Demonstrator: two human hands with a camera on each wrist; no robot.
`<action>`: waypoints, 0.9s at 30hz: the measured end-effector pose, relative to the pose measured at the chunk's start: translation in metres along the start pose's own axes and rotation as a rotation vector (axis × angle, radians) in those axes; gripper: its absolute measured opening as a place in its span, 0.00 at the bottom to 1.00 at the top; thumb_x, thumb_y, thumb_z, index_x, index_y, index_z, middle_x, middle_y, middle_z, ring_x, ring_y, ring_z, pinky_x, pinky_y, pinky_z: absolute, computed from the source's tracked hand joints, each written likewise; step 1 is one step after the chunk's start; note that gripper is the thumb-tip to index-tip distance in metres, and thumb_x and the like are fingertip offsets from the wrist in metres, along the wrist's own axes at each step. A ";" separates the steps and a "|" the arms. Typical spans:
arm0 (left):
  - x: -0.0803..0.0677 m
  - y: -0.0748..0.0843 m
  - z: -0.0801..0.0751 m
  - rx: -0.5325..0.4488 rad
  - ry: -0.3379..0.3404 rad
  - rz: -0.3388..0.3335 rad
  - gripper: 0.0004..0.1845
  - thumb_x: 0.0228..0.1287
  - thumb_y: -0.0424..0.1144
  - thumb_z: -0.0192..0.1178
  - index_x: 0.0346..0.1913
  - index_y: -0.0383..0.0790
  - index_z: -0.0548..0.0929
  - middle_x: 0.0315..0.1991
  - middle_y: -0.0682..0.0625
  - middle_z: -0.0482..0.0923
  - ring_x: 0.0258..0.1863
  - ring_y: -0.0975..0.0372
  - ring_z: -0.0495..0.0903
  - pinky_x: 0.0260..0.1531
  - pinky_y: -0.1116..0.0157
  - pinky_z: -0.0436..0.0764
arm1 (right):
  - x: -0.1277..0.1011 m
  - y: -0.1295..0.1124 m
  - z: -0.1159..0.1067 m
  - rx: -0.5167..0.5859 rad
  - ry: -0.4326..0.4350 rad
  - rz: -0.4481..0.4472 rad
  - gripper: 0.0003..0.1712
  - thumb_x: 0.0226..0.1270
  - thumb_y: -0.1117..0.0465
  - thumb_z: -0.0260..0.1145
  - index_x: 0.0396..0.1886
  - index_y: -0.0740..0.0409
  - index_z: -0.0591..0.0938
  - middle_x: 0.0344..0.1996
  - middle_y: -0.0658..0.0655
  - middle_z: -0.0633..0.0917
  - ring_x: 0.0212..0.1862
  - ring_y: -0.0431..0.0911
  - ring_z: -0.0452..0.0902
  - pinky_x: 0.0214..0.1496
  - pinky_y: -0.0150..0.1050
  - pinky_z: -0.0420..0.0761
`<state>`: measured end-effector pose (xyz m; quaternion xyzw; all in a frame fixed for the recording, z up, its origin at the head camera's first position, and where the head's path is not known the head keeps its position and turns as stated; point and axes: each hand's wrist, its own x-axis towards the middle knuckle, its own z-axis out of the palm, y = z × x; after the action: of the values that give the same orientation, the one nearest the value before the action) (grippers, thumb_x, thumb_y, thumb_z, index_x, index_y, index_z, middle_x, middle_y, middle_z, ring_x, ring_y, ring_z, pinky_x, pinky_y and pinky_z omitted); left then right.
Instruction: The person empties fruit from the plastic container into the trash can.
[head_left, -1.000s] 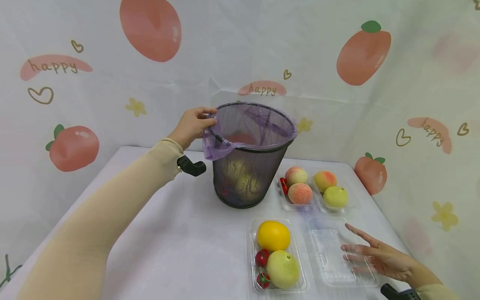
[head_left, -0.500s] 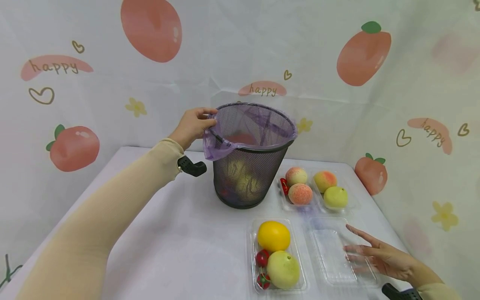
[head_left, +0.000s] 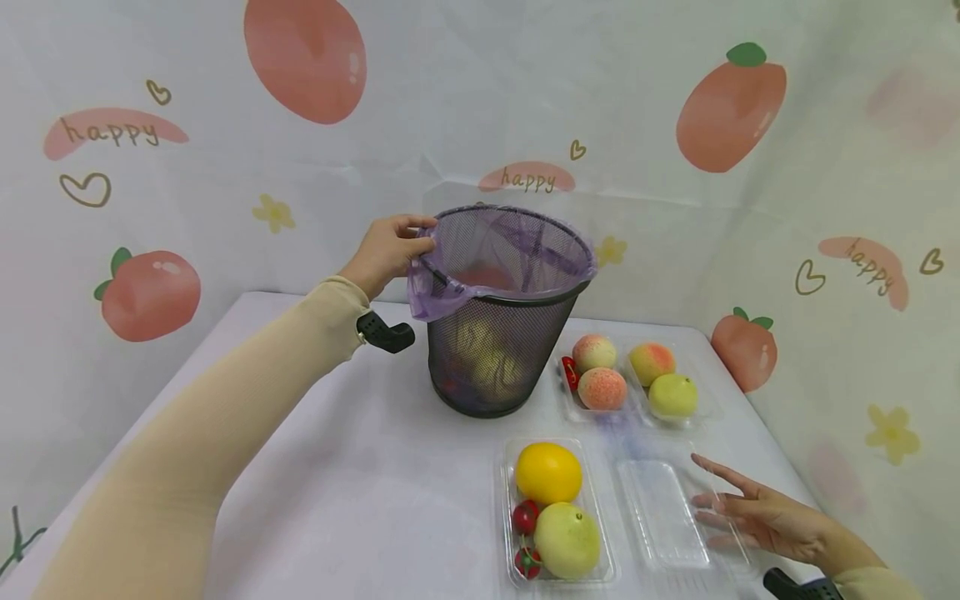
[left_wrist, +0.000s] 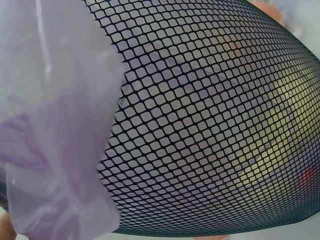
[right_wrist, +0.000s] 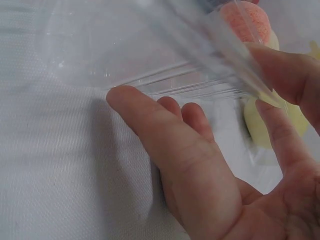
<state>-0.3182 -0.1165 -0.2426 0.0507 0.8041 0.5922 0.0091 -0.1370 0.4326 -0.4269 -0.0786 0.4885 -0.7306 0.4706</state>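
In the head view, my left hand point(head_left: 386, 250) grips the left rim of a black mesh wastebasket point(head_left: 502, 350), lined with a purple plastic bag point(head_left: 435, 300). The basket leans, and fruit shows dimly through the mesh. In the left wrist view the bag point(left_wrist: 60, 130) hangs over the mesh point(left_wrist: 200, 115). At the front right, my right hand point(head_left: 780, 517) has its fingers spread at the raised lid of a clear plastic box point(head_left: 663, 508). The right wrist view shows fingertips point(right_wrist: 122, 100) right at the box's edge, others at the lid's edge.
A clear box point(head_left: 607, 575) holding a yellow fruit point(head_left: 547, 472), a pale green fruit point(head_left: 567, 542) and cherry tomatoes point(head_left: 526, 517) stands left of the clear plastic box. Behind are two more boxes with peaches point(head_left: 602, 389), a red pepper point(head_left: 571, 373) and a green fruit point(head_left: 672, 395).
My right fingers have shifted very slightly right and down, and the clear lid has tilted a little with them. My left hand keeps its hold on the basket.
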 end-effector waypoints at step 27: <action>0.000 0.001 0.000 0.003 -0.001 -0.013 0.24 0.66 0.35 0.57 0.65 0.45 0.74 0.63 0.44 0.71 0.50 0.59 0.74 0.47 0.61 0.79 | 0.000 -0.001 0.000 -0.031 0.068 0.038 0.34 0.80 0.66 0.35 0.63 0.20 0.71 0.60 0.52 0.73 0.64 0.46 0.71 0.66 0.52 0.69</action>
<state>-0.3180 -0.1162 -0.2421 0.0456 0.8053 0.5909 0.0132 -0.1375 0.4331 -0.4263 -0.0513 0.5169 -0.7161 0.4663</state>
